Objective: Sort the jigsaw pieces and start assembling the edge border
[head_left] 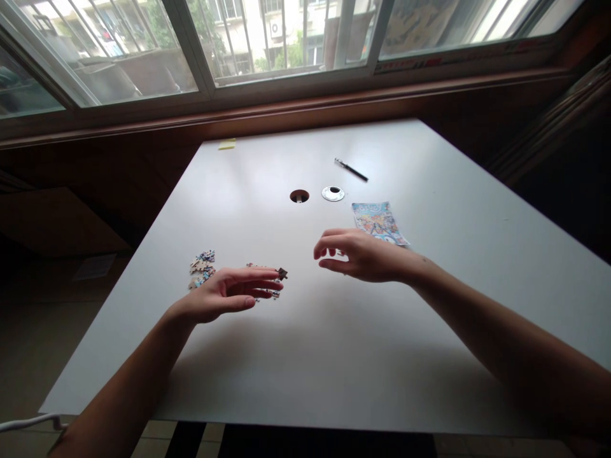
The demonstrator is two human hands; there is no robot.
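Observation:
My left hand [229, 292] stretches its fingers out, thumb apart, above jigsaw puzzle pieces [275, 294] that it partly hides. At its fingertips shows a dark puzzle piece [283, 273]; whether the fingers touch it I cannot tell. Just left of that hand lies a small pile of loose puzzle pieces [203, 262], some with the plain brown back up. My right hand [358, 254] hovers over the table to the right, its fingers bent and the thumb apart from them. Behind it a colourful printed sheet [377, 219] lies flat, its lower edge partly covered by the wrist.
The white table [305, 369] has a round cable hole [299, 196] with a metal grommet cover [333, 193] beside it. Farther back lie a black pen [352, 170] and a yellow sticky note [227, 144]. A window with bars stands beyond the far edge.

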